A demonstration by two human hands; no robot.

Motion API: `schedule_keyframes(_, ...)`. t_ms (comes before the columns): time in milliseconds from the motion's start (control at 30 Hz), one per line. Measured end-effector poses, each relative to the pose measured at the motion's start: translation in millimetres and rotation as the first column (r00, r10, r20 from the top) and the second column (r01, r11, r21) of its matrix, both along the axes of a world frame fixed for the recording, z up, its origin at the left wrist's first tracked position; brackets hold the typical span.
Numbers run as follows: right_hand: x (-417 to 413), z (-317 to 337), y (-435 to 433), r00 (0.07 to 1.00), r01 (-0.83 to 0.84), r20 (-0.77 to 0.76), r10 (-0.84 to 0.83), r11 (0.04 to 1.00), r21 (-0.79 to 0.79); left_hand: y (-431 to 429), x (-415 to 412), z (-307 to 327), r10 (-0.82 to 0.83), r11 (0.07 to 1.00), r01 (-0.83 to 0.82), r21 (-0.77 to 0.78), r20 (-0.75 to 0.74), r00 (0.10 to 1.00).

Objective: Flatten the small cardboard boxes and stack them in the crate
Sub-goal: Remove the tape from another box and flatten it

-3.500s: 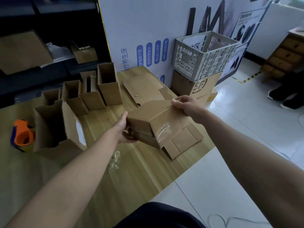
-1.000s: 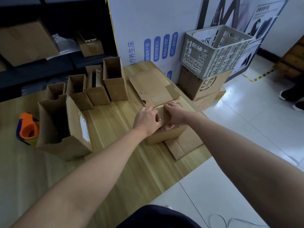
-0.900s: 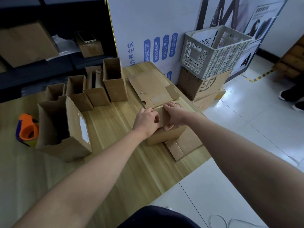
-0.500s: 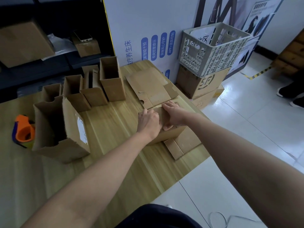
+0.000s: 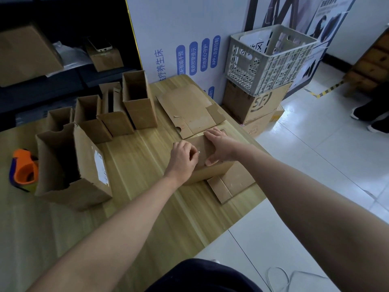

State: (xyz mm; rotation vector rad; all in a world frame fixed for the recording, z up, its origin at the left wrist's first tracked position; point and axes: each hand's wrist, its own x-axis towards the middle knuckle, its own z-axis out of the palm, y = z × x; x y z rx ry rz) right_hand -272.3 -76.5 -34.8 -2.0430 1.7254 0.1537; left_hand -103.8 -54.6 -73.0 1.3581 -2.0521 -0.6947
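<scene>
A small brown cardboard box stands on a flattened sheet near the table's right edge. My right hand lies across its top, fingers spread and thumb at the front edge. My left hand is at the box's top left corner, fingers curled and pinching there; what they pinch is too small to tell. Another flattened box lies just behind. The white plastic crate sits to the right of the table on a stack of large cartons.
Several open boxes stand upright at the back left of the wooden table, the tallest nearest my hands. A bigger open box stands at the left beside an orange tape dispenser. A white cable lies on the tiled floor.
The box I held in the air 3.5 s ago now rests on the flattened sheet. Both hands are on its top; over the last second they shifted only slightly.
</scene>
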Motion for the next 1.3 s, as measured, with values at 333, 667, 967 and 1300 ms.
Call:
schedule_keyframes(333, -0.1, -0.4, -0.6, 1.0, 0.005, 0.015, -0.005, 1.0, 0.023, -16.7, 1.6, 10.2, -0.038, 0.996, 0.023, 0.084, 0.185, 0.982)
schedule_keyframes(667, -7.0, 3.0, -4.2, 0.996, 0.076, 0.037, -0.079, 0.994, 0.082, -38.2, 33.6, 14.1, 0.319, 0.905, -0.171, 0.39, -0.355, 0.879)
schedule_keyframes(967, -2.9, 1.7, -4.6, 0.997, 0.082, -0.004, -0.082, 0.994, 0.067, -35.4, 42.6, -2.0, 0.743, 0.565, -0.128, 0.815, -0.436, 0.508)
schedule_keyframes(1300, -8.7, -2.5, 2.9, 0.996, 0.085, 0.009, -0.087, 0.993, 0.082, -38.7, 46.5, -2.1, 0.745, 0.412, 0.052, 0.91, -0.369, 0.555)
